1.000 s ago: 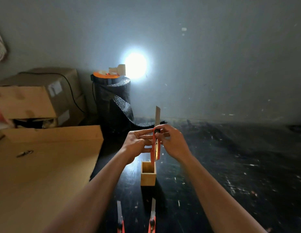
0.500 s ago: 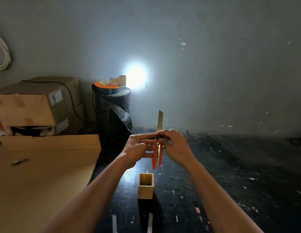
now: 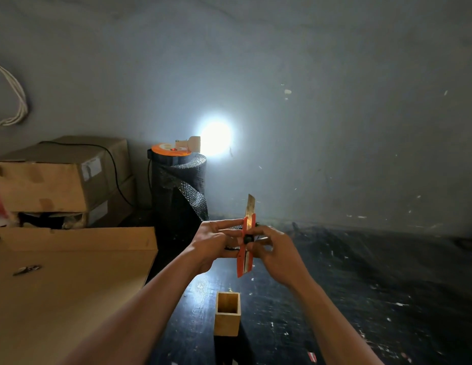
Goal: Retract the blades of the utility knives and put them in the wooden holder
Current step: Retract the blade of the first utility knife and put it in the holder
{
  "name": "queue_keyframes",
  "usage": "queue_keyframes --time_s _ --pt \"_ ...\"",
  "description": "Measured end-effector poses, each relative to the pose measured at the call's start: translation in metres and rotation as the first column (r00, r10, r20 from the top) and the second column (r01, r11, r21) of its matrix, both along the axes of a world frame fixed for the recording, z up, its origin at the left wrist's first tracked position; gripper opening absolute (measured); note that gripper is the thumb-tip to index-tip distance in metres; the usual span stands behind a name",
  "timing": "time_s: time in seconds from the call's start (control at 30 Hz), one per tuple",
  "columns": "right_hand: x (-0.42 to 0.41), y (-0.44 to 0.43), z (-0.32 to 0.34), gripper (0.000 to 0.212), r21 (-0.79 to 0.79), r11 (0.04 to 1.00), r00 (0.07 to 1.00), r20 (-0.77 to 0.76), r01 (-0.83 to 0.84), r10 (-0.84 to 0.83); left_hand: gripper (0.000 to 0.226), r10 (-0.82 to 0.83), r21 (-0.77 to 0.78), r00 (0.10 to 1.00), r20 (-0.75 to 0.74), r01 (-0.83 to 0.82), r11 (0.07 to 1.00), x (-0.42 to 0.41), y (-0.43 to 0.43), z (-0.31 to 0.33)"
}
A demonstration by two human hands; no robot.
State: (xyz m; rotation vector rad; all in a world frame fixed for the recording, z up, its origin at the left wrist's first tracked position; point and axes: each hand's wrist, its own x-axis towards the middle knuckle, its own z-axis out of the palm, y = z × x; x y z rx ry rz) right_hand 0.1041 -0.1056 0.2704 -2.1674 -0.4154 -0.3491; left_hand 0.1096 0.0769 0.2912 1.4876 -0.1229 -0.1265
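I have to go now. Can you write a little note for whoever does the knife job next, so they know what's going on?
Left hand: steadies the orange utility knife, upright above the table.
Right hand: also on the knife, thumb at its black slider.
Blade: sticks out of the top, not yet retracted.
Wooden holder: on the dark table below the hands, looks empty.
Done: no knife stored.
Left: retract this blade and drop the knife in the holder. No other knives are in view.
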Motion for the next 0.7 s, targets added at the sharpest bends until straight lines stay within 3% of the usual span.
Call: queue_keyframes --time_s 0.37,0.7 --pt "-0.022 0.003 0.002 0.041 -0.011 0.999 0.999 0.003 -0.049 0.049 0.043 0.032 -0.043 1.000 -0.002 -0.032 0.999 0.001 -0.006 0.011" --pt "-0.034 0.009 -0.004 0.036 0.007 0.999 0.998 -0.022 0.051 -0.051 0.048 0.080 -0.015 0.996 0.033 -0.079 0.997 -0.001 -0.012 0.015"
